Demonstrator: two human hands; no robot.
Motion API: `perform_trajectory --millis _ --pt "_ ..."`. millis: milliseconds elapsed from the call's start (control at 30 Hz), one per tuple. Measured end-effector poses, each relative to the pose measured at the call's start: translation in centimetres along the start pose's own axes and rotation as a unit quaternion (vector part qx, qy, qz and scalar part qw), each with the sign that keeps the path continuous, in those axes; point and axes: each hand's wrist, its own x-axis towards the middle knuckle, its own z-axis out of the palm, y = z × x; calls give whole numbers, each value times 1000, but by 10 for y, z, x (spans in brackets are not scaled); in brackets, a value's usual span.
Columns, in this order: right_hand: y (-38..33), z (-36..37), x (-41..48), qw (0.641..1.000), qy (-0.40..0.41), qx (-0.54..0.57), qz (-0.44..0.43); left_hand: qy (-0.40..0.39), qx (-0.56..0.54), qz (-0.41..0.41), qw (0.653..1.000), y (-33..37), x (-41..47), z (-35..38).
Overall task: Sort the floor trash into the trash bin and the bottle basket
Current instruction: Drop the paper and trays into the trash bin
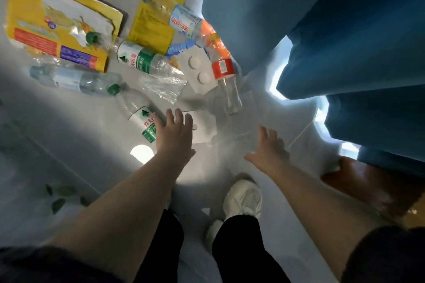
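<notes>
Trash lies scattered on the pale floor ahead of me. My left hand (pixel 175 132) is open, fingers spread, just above a clear bottle with a green-and-white label (pixel 140 114) and a flat white card (pixel 203 126). My right hand (pixel 269 145) is open too, hovering over bare floor to the right, holding nothing. Farther off lie a red-labelled clear bottle (pixel 226 76), a white blister pack (pixel 199 71), crumpled clear plastic (pixel 164 82), a green-capped bottle (pixel 76 80), another green-labelled bottle (pixel 142 58) and a blue-labelled bottle with an orange band (pixel 186 22). No bin or basket is in view.
Yellow packaging (pixel 57 32) and a yellow bag (pixel 150 26) lie at the back left. Blue curtains (pixel 345 30) hang at the right, with a brown wooden object (pixel 368 184) below. My white shoe (pixel 243 197) stands near my right hand. Small green scraps (pixel 58 197) dot the floor left.
</notes>
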Motion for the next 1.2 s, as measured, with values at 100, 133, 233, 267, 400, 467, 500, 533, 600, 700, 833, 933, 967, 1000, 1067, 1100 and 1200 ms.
perform_trajectory --millis 100,133,233,267,400,467,500,533,600,700,833,933,967,1000,1067,1100,1200 --pt "-7 14 38 999 34 32 6 6 12 -9 1000 9 36 25" --pt "-11 18 50 998 47 51 10 5 9 -13 1000 11 47 32" --pt "-26 29 83 987 90 126 34 9 -12 -17 1000 19 75 52" --pt "-31 33 92 983 100 143 49 22 -20 -19 999 22 80 58" --pt "-35 49 114 971 137 171 92 58 -58 -21 996 26 93 74" --pt "-33 54 121 959 126 236 91 47 -76 -20 996 25 98 75" --pt "-32 55 123 957 105 256 87 43 -81 -17 996 24 100 74" --pt "-33 55 124 959 81 261 81 39 -88 -12 995 23 102 72" --pt "-36 53 124 965 48 244 83 29 -112 3 993 22 105 67" --pt "-32 46 116 960 39 248 124 8 -165 7 986 22 101 54" --pt "-7 27 75 955 22 247 166 -10 -214 6 977 13 73 27" --pt "7 7 37 952 38 255 165 1 -243 -1 970 -4 41 0" --pt "9 -2 23 952 45 260 157 6 -263 -8 965 -11 29 -11" --pt "7 -11 9 949 48 275 143 9 -287 -17 958 -19 17 -25" --pt "-2 -35 -26 940 45 319 115 7 -341 -33 940 -35 -12 -59" --pt "-8 -48 -47 934 42 341 103 5 -366 -37 930 -44 -29 -78" --pt "-30 -92 -119 914 37 395 81 11 -442 -46 896 -74 -83 -144"
